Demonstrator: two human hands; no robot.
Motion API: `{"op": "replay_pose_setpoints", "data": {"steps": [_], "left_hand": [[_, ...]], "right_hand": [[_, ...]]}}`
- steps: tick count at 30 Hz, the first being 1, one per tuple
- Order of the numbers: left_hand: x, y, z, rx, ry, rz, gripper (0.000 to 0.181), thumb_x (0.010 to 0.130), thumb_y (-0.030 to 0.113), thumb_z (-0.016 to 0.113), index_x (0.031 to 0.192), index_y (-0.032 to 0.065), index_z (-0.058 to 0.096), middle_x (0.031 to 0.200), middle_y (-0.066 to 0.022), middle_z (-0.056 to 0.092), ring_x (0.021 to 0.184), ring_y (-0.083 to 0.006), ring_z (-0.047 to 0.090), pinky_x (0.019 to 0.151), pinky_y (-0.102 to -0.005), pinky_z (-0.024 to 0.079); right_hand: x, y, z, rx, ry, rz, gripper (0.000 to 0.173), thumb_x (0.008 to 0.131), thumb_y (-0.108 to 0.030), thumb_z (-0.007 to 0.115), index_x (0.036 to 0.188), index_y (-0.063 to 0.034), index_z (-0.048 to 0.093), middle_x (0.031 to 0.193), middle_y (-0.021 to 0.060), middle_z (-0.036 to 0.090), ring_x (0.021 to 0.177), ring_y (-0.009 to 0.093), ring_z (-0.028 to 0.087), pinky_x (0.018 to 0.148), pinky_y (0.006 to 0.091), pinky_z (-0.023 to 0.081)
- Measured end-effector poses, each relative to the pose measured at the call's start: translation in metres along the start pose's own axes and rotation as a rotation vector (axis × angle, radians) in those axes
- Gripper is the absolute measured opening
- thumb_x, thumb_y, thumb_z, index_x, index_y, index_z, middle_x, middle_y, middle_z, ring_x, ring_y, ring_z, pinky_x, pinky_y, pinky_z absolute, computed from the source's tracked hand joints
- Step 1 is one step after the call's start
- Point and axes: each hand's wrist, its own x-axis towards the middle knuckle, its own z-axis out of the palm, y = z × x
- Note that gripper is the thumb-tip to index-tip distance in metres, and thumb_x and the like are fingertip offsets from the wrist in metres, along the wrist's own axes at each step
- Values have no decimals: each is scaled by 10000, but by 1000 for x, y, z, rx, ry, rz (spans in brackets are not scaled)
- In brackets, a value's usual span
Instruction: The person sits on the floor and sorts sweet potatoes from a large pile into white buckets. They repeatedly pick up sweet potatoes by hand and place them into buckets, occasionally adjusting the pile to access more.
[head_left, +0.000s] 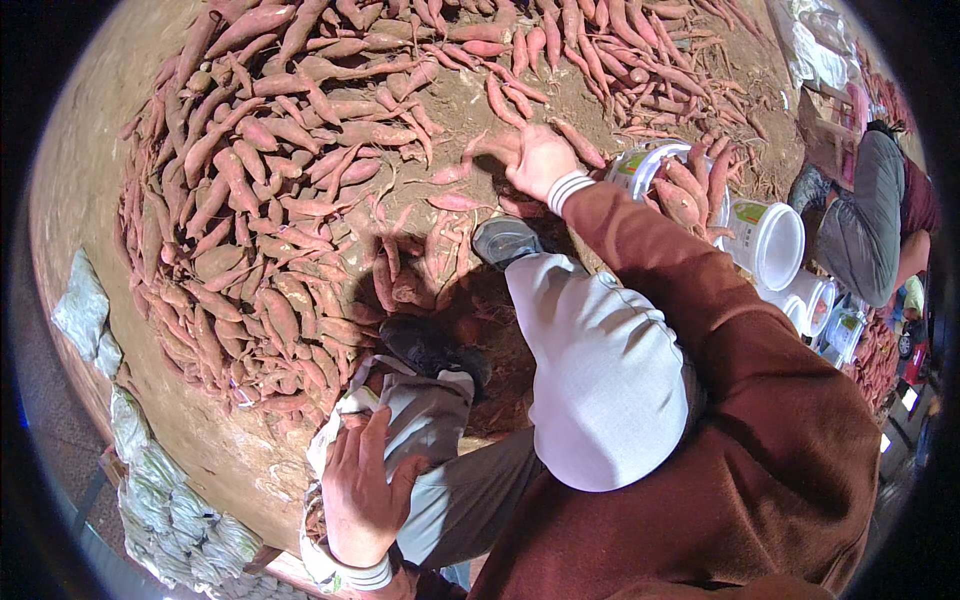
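Observation:
My right hand (541, 161) reaches forward over the soil, its fingers closed around the end of a slightly blurred sweet potato (493, 147). Another sweet potato (577, 142) lies just beyond this hand, and more are scattered on the ground by my shoe (506, 241). My left hand (367, 480) is held near my bent leg, thumb apart from the fingers, with nothing seen in it. Below and beside it is a white plastic bag or container (319, 559), partly hidden, with brownish pieces showing inside. A large heap of reddish sweet potatoes (232, 176) curves around in front of me.
To the right, a white plastic bucket (626, 169) holds sweet potatoes. An open white bucket (780, 244) lies tilted beside it, with several more behind. Another person (859, 217) sits at the far right. Bundled pale plastic bags (176, 517) lie along the left edge.

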Motion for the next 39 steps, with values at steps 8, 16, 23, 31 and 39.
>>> {"op": "replay_pose_setpoints", "data": {"steps": [8,16,23,31,39], "left_hand": [[1,5,-3,56,10,14,557,835,122,724,1331,-44,534,1017,-210,654,910,-379,626,818,-437,492],[0,1,-1,27,80,28,488,884,166,706,1307,-17,545,987,-212,648,894,-391,642,765,-450,514],[-10,-3,5,18,119,-49,503,854,177,748,1287,-1,566,985,-199,667,890,-383,661,742,-428,517],[-10,-3,2,14,59,-78,515,842,115,732,1310,-9,556,1023,-199,663,906,-390,639,805,-432,505],[-4,-8,2,-31,69,27,502,882,180,716,1283,-68,543,977,-237,626,880,-423,608,779,-461,477]], "right_hand": [[12,46,-17,-80,-192,701,686,828,-389,757,1341,-4,514,1352,211,585,1284,326,576,1092,510,390],[-19,29,11,112,-282,606,624,884,-326,649,1359,37,471,1351,325,538,1255,453,569,1048,472,474],[-16,16,-10,35,-102,415,507,820,-283,710,1208,9,565,1250,272,624,1181,416,618,1027,471,490],[38,-39,-30,-36,-315,200,908,823,-346,722,1601,-231,269,1648,147,206,1481,379,299,1167,450,364],[51,-20,22,-224,-167,288,693,828,-389,724,1342,18,500,1415,207,453,1339,389,450,1092,496,372]]}}
